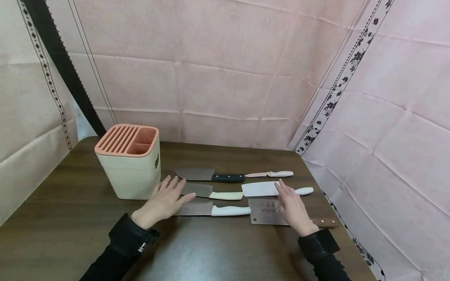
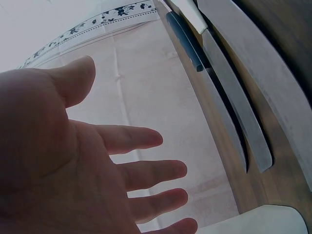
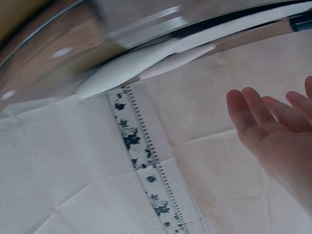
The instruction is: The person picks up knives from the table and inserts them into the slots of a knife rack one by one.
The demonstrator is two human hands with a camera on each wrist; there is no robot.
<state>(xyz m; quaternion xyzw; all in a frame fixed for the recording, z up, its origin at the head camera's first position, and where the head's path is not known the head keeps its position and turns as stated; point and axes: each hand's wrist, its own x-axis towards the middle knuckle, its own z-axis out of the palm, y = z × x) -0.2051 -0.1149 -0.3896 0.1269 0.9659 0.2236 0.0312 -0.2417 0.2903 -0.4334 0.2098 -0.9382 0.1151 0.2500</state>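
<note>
My left hand [image 1: 165,199] hovers with spread fingers over the blades at the left, holding nothing. Beneath it lie a pale-green-handled knife [image 1: 226,196] and a white-handled knife [image 1: 231,211]; behind them is a black-handled knife [image 1: 228,178]. At the right, my right hand [image 1: 293,207], fingers extended and holding nothing, overlaps a white-bladed knife [image 1: 258,189] and a cleaver [image 1: 263,210] with a brown handle. A small peeling or paring knife [image 1: 281,174] with a white handle lies at the back. Left of the knives stands a knife block [image 1: 137,175], pale with a pink slotted top.
The dark wooden table [image 1: 211,249] carries everything. Pinkish cloth [image 1: 211,86] hangs behind it, and more cloth with a floral border [image 1: 337,86] rises along the right side. Beside the long slots, the block's top has two larger compartments [image 1: 144,136].
</note>
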